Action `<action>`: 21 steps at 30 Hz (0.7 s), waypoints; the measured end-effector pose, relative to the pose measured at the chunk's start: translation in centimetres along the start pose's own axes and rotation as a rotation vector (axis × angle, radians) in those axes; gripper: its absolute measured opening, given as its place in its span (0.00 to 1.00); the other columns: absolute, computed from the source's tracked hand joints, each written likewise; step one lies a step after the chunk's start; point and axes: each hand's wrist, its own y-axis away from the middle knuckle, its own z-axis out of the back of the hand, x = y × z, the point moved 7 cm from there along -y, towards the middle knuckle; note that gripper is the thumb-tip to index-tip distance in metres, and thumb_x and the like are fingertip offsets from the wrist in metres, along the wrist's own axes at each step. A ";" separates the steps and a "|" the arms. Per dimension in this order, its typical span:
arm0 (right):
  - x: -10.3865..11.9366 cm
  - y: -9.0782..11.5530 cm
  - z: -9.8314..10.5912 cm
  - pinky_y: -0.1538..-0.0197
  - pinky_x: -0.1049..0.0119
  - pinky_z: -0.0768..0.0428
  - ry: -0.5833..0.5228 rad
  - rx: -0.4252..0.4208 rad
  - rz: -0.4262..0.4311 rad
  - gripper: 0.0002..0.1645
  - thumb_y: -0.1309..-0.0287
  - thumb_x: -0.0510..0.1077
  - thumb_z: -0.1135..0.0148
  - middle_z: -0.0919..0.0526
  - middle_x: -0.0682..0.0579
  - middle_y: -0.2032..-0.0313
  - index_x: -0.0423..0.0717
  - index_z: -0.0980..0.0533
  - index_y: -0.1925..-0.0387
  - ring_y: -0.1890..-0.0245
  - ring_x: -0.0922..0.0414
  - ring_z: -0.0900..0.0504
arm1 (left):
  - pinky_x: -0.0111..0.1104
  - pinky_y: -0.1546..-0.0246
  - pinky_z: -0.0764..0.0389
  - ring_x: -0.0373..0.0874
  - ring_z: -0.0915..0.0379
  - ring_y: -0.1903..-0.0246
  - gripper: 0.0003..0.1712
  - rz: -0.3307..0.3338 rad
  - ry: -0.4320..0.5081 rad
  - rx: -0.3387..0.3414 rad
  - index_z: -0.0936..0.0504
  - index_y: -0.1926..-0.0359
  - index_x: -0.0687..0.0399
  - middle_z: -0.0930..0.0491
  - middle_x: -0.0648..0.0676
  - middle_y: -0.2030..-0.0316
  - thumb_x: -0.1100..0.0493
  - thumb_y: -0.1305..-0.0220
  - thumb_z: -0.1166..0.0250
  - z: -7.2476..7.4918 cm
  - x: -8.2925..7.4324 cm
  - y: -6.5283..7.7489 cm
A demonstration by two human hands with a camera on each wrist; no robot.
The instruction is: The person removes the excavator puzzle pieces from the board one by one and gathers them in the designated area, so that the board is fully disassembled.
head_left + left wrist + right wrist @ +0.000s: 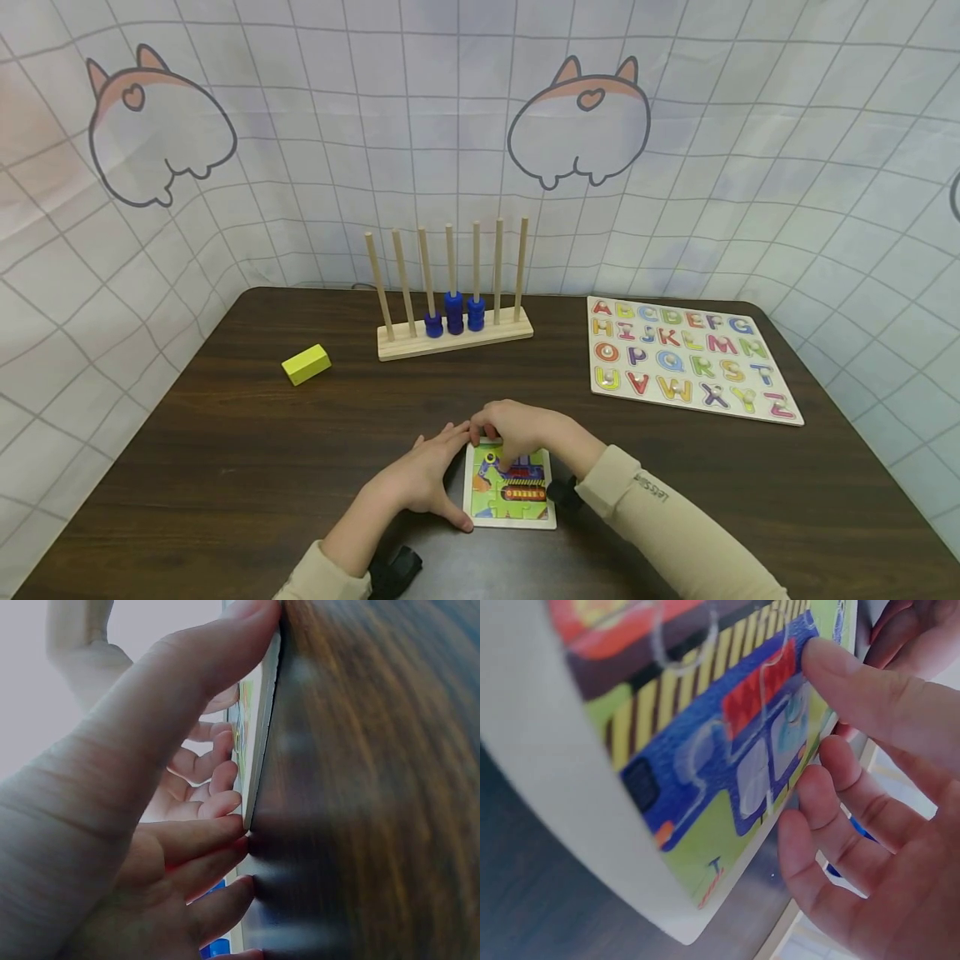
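Fingers spread wide on left hand [420,477], touching the puzzle's [517,496] left corners; right hand [516,427] thumb on its picture, others loosely bent, no clear pinch. Puzzle's on the surface [225,442]. Probably seating pieces; next move wants steady bracing, light thumb pressure.

The puzzle [523,495] lies before the rack [412,346], left of the letter board [686,353].

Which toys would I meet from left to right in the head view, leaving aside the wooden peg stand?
Yellow rectangular block, square colourful excavator puzzle in a white frame, rectangular white board with colourful letters.
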 end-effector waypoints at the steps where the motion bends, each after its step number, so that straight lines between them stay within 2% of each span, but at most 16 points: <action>1: 0.0 0.0 0.0 0.66 0.70 0.29 -0.006 0.003 -0.001 0.21 0.63 0.36 0.25 0.27 0.54 0.68 0.50 0.25 0.64 0.68 0.60 0.32 | 0.61 0.41 0.55 0.55 0.59 0.32 0.66 -0.001 -0.002 -0.003 0.46 0.32 0.57 0.49 0.55 0.32 0.41 0.70 0.22 0.0 0.0 0.0; 21: 0.2 -0.3 0.0 0.67 0.69 0.27 -0.075 0.012 -0.006 0.20 0.63 0.34 0.26 0.26 0.52 0.69 0.47 0.27 0.66 0.67 0.55 0.28 | 0.62 0.42 0.54 0.56 0.57 0.33 0.66 -0.015 -0.012 -0.016 0.46 0.32 0.59 0.48 0.56 0.32 0.41 0.71 0.22 0.0 -0.1 0.1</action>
